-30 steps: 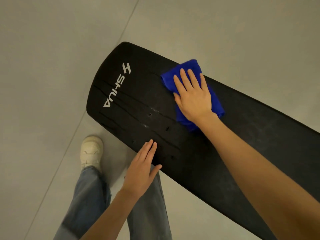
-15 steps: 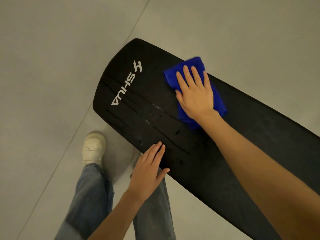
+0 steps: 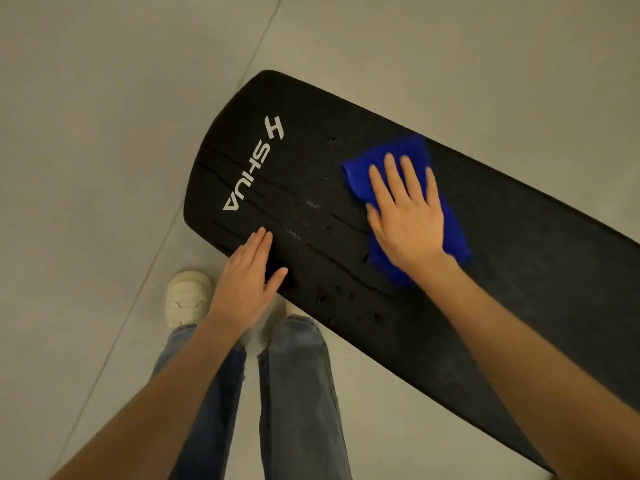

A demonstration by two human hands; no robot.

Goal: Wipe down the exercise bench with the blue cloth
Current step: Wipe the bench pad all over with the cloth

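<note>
A long black padded exercise bench (image 3: 519,278) runs from the upper middle to the lower right, with a white SHUA logo near its rounded end and several cracks and small tears in the padding. A folded blue cloth (image 3: 398,150) lies on the bench top. My right hand (image 3: 405,216) presses flat on the cloth with straight, spread fingers. My left hand (image 3: 246,282) rests flat on the bench's near edge, fingers straight, holding nothing.
Pale grey tiled floor (image 3: 104,133) surrounds the bench. My legs in blue jeans (image 3: 298,393) stand close against the bench's near side, with a white shoe (image 3: 187,296) on the floor to the left.
My right hand has slid the cloth from the far edge toward the middle of the bench. My left hand has shifted along the near edge toward the logo end.
</note>
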